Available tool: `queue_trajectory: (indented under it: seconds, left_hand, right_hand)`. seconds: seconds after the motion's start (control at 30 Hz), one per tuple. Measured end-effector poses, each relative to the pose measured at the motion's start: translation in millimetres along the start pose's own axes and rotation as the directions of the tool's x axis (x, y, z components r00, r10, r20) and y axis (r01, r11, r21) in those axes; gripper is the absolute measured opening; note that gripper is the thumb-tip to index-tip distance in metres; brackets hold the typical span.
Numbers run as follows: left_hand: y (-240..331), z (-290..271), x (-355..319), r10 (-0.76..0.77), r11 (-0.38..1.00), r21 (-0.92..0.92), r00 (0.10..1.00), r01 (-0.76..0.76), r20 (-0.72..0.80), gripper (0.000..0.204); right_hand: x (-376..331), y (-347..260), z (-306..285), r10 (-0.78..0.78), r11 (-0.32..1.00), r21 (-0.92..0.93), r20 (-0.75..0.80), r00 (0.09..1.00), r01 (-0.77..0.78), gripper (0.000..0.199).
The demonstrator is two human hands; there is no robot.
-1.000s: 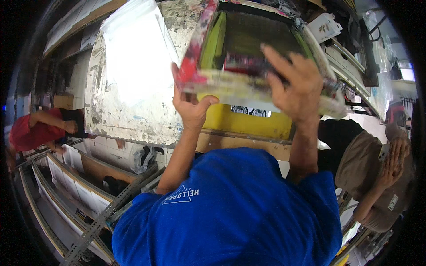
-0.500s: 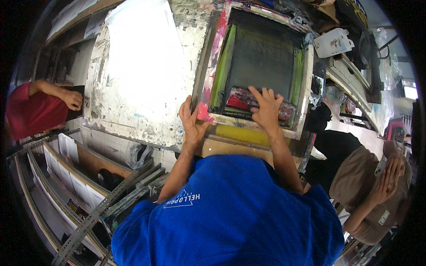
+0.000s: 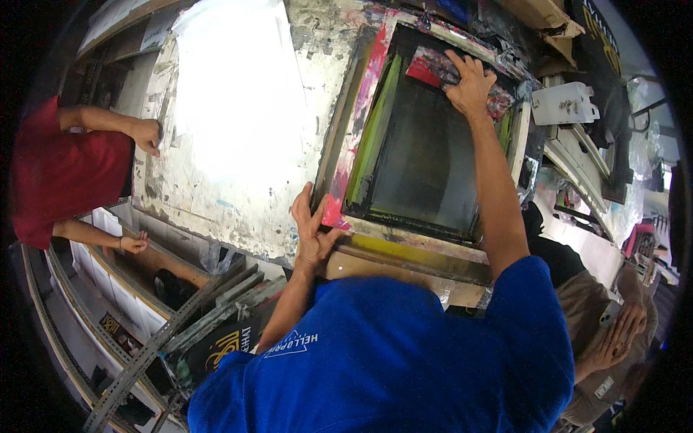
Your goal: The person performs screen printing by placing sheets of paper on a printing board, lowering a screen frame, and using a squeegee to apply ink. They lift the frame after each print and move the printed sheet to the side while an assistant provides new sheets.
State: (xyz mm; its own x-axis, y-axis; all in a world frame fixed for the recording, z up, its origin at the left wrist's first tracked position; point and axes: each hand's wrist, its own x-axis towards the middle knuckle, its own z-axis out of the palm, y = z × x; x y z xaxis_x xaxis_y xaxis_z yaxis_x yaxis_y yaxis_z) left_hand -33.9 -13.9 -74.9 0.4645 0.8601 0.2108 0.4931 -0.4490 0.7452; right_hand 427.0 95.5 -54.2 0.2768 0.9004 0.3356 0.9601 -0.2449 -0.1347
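Squeegee (image 3: pixel 451 78) gripped by right hand (image 3: pixel 471 86) at screen (image 3: pixel 426 155) far end; left hand (image 3: pixel 312 231) clamps frame corner. Print stroke likely starting; the pull toward the body probably needs even pressure.

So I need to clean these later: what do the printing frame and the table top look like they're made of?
The frame looks like wood, matte, caked with pink and yellow-green ink, around a dark mesh, probably fabric. The table top looks like a painted board, worn and flaking in patches. The left hand grips the frame's corner.
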Motion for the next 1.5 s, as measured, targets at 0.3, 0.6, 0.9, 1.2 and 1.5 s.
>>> queue_trajectory:
  seconds: [0.3, 0.6, 0.9, 1.2, 1.5]
  left_hand:
    - [-4, 3, 0, 0.049, 0.997, -0.057, 0.997, -0.052, -0.053, 0.081]
    - [-7, 2, -7, 0.009, 0.997, -0.078, 1.0, -0.009, -0.002, 0.086]
    - [28, -7, 10, 0.066, 0.963, -0.24, 0.974, -0.119, -0.217, 0.08]
    - [132, -40, 114, -0.008, 0.889, -0.395, 0.855, -0.231, -0.519, 0.076]
    - [80, 55, 271, -0.032, 0.91, -0.407, 0.963, -0.082, -0.266, 0.031]
  right_hand:
    - [87, 49, -2, -0.12, 0.978, 0.172, -0.005, 0.993, 0.119, 0.062]
    - [72, 20, -58, 0.216, 0.896, 0.356, 0.175, 0.96, -0.267, 0.062]
    - [-93, -89, -185, 0.158, 0.576, 0.731, 0.339, 0.927, -0.366, 0.07]
    - [-111, -165, -318, -0.085, 0.993, 0.083, 0.002, 0.996, 0.085, 0.063]
    - [2, -131, -372, -0.105, 0.934, 0.316, -0.196, 0.975, 0.164, 0.052]
